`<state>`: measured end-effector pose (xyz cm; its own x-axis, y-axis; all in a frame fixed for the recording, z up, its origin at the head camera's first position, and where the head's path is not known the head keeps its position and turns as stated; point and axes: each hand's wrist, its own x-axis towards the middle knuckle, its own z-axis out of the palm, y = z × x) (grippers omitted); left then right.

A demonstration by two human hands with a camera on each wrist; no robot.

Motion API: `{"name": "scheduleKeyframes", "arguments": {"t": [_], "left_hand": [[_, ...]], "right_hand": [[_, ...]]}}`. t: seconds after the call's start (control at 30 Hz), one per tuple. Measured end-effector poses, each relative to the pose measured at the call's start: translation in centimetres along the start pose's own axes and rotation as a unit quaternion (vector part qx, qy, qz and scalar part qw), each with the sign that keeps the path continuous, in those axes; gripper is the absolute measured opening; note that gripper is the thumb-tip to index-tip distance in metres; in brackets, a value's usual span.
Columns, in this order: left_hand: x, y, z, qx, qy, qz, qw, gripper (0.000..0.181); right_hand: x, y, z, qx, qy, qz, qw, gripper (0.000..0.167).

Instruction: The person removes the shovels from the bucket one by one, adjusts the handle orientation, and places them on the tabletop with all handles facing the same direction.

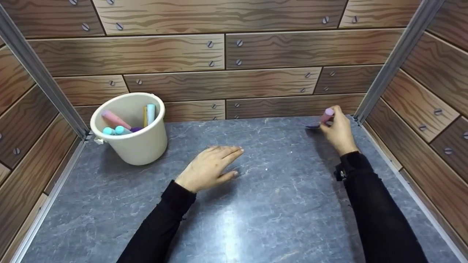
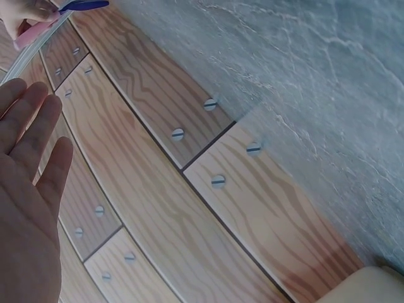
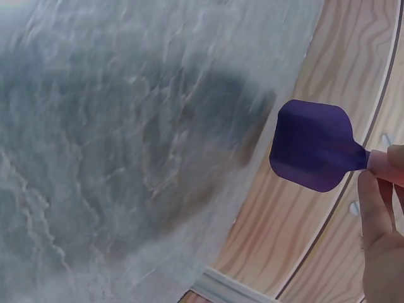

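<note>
My right hand [image 1: 340, 131] pinches the pink handle of a small toy shovel [image 1: 327, 115] near the back right of the table. Its broad purple blade [image 3: 312, 145] shows fully in the right wrist view, pointing away from the fingers. Over the middle of the table my left hand [image 1: 208, 166] is held palm down with its fingers extended, holding nothing. A cream bucket [image 1: 140, 151] stands at the back left, apart from both hands. Inside it are a pink handle [image 1: 116, 119], several light blue handles [image 1: 151, 113] and something purple [image 1: 136, 129]; their lower parts are hidden.
The grey marbled table [image 1: 270, 212] is bounded at the back by a wood-patterned wall [image 1: 219, 84] and at the right by a similar side wall [image 1: 431, 120]. Grey metal posts [image 1: 387, 60] stand at the back corners.
</note>
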<state>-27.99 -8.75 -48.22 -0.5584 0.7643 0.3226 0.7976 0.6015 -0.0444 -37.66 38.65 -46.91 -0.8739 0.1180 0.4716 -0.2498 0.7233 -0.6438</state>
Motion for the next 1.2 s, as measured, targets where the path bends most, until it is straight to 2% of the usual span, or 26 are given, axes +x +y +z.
{"name": "scheduleKeyframes", "arguments": {"t": [0.33,0.5,0.7,0.83,1.0,1.2], "left_hand": [[0.0,0.2,0.1,-0.008,0.006,0.001,1.0,0.07],[0.0,0.2,0.1,-0.006,0.0,-0.003,1.0,0.072],[0.0,0.1,0.1,-0.003,-0.004,-0.003,1.0,0.072],[0.0,0.1,0.1,-0.005,-0.004,-0.003,1.0,0.071],[0.0,0.0,0.1,-0.006,0.003,0.001,1.0,0.07],[-0.1,0.0,0.1,0.002,-0.004,-0.002,1.0,0.071]], "right_hand": [[-0.4,1.1,-0.3,0.008,0.006,0.051,0.9986,0.031],[-0.4,1.0,-0.4,-0.001,-0.005,0.045,0.999,0.027],[-0.5,0.6,-0.9,-0.009,-0.011,0.04,0.9991,0.036],[-0.3,0.4,-1.3,-0.012,-0.015,0.021,0.9996,0.033],[-0.3,0.2,-1.7,-0.029,-0.048,0.011,0.9984,0.032],[-0.3,0.1,-1.9,-0.064,-0.107,0.013,0.9921,0.042]]}}
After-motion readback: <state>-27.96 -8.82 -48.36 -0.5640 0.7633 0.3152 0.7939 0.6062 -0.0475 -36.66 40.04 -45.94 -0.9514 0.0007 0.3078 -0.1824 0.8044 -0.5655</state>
